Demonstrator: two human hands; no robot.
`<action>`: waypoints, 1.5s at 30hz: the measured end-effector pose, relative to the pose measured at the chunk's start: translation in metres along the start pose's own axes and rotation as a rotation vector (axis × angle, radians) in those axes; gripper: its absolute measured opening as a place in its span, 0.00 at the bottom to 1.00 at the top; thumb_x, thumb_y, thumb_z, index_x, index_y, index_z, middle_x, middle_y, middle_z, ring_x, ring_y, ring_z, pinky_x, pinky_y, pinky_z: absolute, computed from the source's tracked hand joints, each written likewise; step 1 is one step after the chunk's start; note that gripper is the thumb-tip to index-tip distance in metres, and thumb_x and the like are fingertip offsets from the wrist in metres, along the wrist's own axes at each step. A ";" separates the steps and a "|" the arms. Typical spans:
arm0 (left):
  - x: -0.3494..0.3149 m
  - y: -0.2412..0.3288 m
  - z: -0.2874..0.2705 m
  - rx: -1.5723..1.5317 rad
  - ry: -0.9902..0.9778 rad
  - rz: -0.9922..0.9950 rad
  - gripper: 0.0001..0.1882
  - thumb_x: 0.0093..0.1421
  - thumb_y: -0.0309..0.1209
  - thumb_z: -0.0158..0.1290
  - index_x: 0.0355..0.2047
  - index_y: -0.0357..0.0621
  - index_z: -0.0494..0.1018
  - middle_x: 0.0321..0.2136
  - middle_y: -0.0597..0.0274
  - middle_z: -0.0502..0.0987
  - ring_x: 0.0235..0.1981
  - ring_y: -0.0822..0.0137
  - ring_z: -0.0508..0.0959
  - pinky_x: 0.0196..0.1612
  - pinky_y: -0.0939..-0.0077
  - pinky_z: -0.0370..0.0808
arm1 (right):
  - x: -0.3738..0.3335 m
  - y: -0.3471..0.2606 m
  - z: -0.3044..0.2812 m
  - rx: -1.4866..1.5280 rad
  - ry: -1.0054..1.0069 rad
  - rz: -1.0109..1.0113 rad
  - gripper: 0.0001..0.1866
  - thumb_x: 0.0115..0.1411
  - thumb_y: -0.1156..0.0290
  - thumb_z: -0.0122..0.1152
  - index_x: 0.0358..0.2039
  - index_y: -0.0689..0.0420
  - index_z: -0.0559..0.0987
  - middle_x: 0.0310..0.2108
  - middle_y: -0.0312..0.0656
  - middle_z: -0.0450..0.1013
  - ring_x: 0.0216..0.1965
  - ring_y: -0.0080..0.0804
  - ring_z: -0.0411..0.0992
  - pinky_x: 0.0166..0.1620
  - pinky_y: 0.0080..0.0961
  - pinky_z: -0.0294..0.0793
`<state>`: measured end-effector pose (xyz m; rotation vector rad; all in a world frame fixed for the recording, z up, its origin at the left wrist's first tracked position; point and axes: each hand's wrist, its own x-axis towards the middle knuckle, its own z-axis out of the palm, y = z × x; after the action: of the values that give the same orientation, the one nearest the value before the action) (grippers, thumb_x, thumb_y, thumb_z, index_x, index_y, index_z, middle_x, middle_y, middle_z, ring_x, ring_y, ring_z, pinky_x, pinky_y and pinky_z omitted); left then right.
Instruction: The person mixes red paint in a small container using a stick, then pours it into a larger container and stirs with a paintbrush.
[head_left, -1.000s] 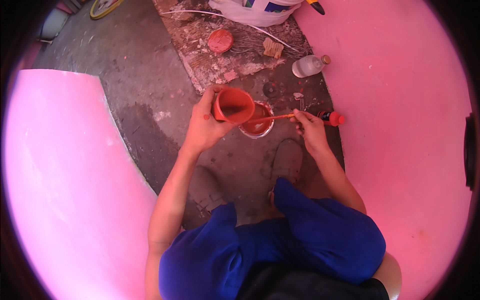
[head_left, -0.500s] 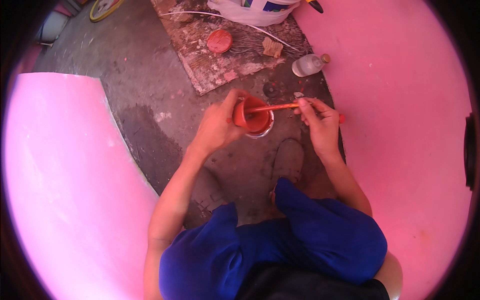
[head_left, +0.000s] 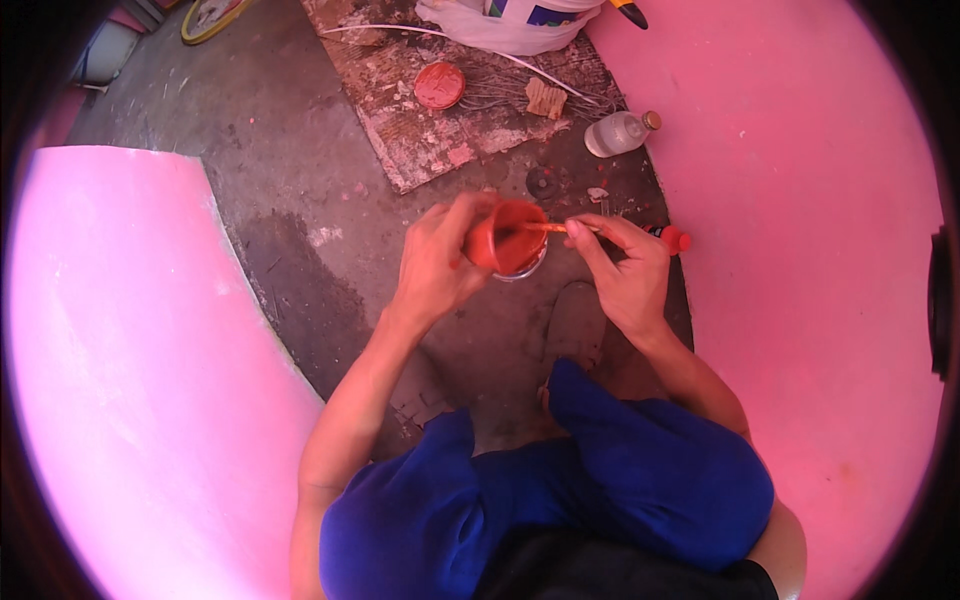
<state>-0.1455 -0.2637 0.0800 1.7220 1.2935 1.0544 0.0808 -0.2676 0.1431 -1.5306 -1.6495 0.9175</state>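
My left hand [head_left: 437, 252] is wrapped round a red cup [head_left: 484, 247], which is tilted with its mouth toward the right. Wet red paint coats its inside. Just beneath the cup shows the silver rim of a round can [head_left: 527, 272], mostly hidden. Between thumb and fingers, my right hand [head_left: 632, 268] pinches a thin orange-red stick [head_left: 556, 228], perhaps a brush handle. Its far end is inside the cup, so its tip cannot be made out.
Beyond my hands lies a paint-stained board [head_left: 400, 120] with a red round lid [head_left: 440, 86] and a torn brown piece [head_left: 545, 98]. A clear bottle [head_left: 618, 134] and a red-capped bottle [head_left: 676, 240] stand on the right. Pink panels [head_left: 800, 300] flank me.
My right hand has moved left and slightly down, bringing the stick further into the cup. The cup has shifted a little, and more of the red-capped bottle shows.
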 end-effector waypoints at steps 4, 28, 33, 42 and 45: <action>0.000 0.000 -0.001 0.014 -0.023 0.013 0.29 0.46 0.20 0.65 0.51 0.45 0.74 0.42 0.53 0.86 0.43 0.43 0.84 0.50 0.57 0.79 | -0.001 -0.001 -0.006 -0.029 -0.006 0.011 0.10 0.67 0.72 0.70 0.42 0.66 0.87 0.33 0.43 0.85 0.35 0.24 0.82 0.40 0.20 0.77; -0.014 -0.027 -0.003 -0.156 0.000 -0.242 0.28 0.54 0.24 0.72 0.52 0.38 0.70 0.45 0.52 0.86 0.50 0.61 0.85 0.53 0.67 0.82 | 0.003 -0.018 -0.062 0.057 0.224 0.284 0.13 0.67 0.66 0.72 0.41 0.65 0.87 0.28 0.37 0.83 0.32 0.16 0.78 0.35 0.16 0.71; -0.017 -0.037 -0.006 -0.526 0.059 -0.292 0.34 0.55 0.29 0.73 0.57 0.41 0.65 0.49 0.58 0.81 0.53 0.66 0.82 0.58 0.67 0.78 | 0.003 0.008 -0.046 0.049 0.219 0.318 0.13 0.68 0.66 0.71 0.41 0.65 0.87 0.30 0.38 0.83 0.29 0.15 0.75 0.34 0.17 0.71; -0.008 -0.039 -0.021 -0.830 0.069 -0.273 0.35 0.59 0.27 0.69 0.63 0.39 0.64 0.55 0.59 0.78 0.58 0.67 0.78 0.62 0.67 0.75 | 0.000 0.059 -0.003 -0.301 -0.126 -0.249 0.08 0.64 0.73 0.71 0.42 0.61 0.87 0.32 0.42 0.82 0.30 0.30 0.77 0.35 0.25 0.74; -0.010 -0.037 -0.023 -0.936 0.032 -0.391 0.35 0.58 0.24 0.68 0.65 0.37 0.67 0.56 0.58 0.80 0.57 0.68 0.79 0.63 0.68 0.75 | -0.001 0.080 0.008 -0.303 -0.137 -0.390 0.08 0.64 0.73 0.71 0.42 0.59 0.87 0.32 0.43 0.81 0.30 0.33 0.76 0.35 0.27 0.74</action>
<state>-0.1823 -0.2628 0.0542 0.7201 0.8648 1.1768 0.1145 -0.2652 0.0703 -1.2825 -2.1678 0.5918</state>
